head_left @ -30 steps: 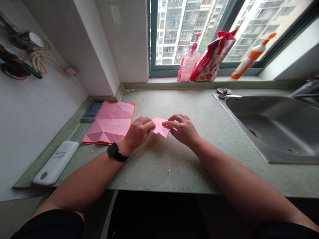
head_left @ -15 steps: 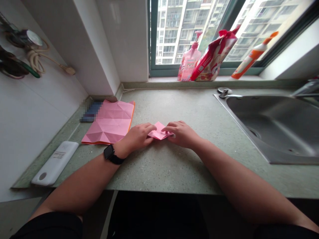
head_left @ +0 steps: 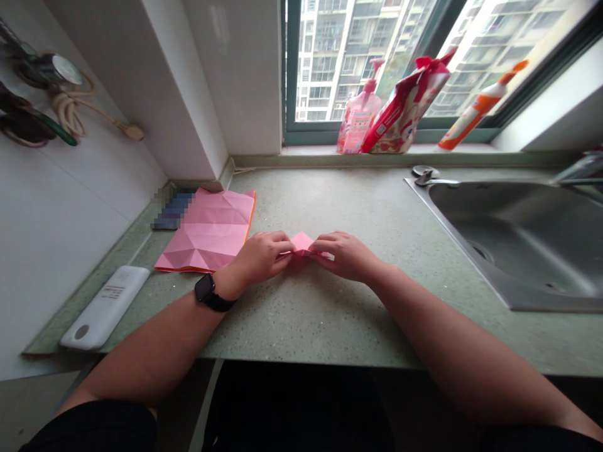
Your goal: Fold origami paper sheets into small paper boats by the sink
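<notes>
A small pink paper piece (head_left: 301,243) is held folded into a narrow, peaked shape, well to the left of the stainless-steel sink (head_left: 459,245), above a speckled green countertop (head_left: 320,320). Its folds are seen to be made, though its inner layers are hidden by the fingers. The left hand (head_left: 261,257), with a black wristwatch (head_left: 210,292) strapped at its wrist, is curled almost closed, and one end of the piece is pinched by it. The other end is pinched in the same way by the right hand (head_left: 346,256). A large pink paper sheet (head_left: 207,232) with an orange edge, marked by many creases, is left lying open and flat farther left of the sink, untouched and nearest the left hand. Beyond the sink, on the windowsill, a pink pump bottle (head_left: 358,119) is stood beside a red-and-pink pouch (head_left: 405,107) tied with a red bow. The contents of the pouch cannot be told.
</notes>
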Motion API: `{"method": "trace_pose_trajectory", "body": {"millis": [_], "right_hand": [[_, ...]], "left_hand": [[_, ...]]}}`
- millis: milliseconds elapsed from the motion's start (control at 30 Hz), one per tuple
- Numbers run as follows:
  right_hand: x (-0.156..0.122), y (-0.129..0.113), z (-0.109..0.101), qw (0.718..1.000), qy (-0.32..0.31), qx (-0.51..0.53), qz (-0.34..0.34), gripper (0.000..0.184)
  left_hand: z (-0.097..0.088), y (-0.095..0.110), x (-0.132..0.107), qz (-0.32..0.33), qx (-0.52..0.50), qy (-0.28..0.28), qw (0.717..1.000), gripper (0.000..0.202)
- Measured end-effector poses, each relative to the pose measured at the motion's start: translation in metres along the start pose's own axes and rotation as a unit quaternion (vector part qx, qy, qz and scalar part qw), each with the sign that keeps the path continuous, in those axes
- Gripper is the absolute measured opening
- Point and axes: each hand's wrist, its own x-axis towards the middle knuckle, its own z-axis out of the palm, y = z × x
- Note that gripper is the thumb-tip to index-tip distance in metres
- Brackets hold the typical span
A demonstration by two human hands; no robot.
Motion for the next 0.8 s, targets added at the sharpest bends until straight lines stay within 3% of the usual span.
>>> {"method": "trace_pose_trajectory", "body": {"millis": [300, 467, 567, 700, 800], "right_hand": [[0.004, -0.003, 0.002, 0.997, -0.005, 0.036, 0.062, 0.024], [0.009, 0.0, 0.007, 0.992, 0.0, 0.025, 0.128, 0.023], [0.01, 0.0, 0.011, 0.988, 0.026, 0.025, 0.153, 0.011], [0.01, 0.001, 0.017, 0.985, 0.078, 0.028, 0.152, 0.024], [0.011, 0.005, 0.022, 0.986, 0.085, 0.019, 0.139, 0.022]], "left_hand": [[0.01, 0.005, 0.005, -0.071, -0.066, -0.004, 0.995, 0.018], [0.015, 0.003, 0.011, -0.092, -0.006, -0.01, 0.996, 0.017], [0.017, 0.003, 0.014, -0.105, 0.035, -0.017, 0.994, 0.017], [0.023, 0.002, 0.015, -0.119, 0.056, -0.003, 0.991, 0.014], [0.027, 0.0, 0.014, -0.11, 0.064, 0.012, 0.992, 0.025]]}}
